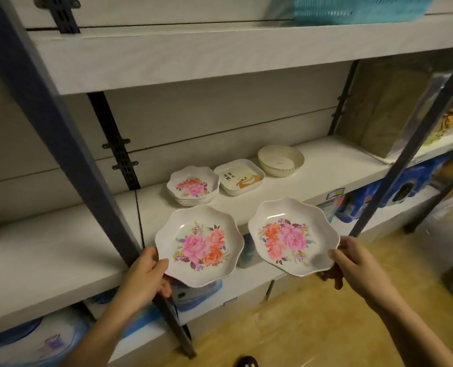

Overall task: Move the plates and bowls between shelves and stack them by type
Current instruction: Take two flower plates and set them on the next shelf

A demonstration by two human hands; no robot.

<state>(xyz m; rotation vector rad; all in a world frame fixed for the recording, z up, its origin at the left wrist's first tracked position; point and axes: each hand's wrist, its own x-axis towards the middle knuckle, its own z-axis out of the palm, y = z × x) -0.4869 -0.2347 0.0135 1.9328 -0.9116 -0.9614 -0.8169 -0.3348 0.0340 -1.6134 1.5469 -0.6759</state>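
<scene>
My left hand (145, 271) is pinching the left plate (198, 245) by its near rim, and my right hand (352, 263) the right plate (291, 237) likewise, both in the air before the shelf (326, 165). They are looking light, stiff and glossy, probably slippery, so rim grips with fingers (165, 287) beneath suit. On the shelf, a floral stack (193, 185) is sitting beside stacked square dishes (240, 176) and a seemingly empty bowl (281, 160).

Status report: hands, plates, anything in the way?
Left hand grips left floral plate. Right hand grips right floral plate. Floral stack sits on shelf, path open.
</scene>
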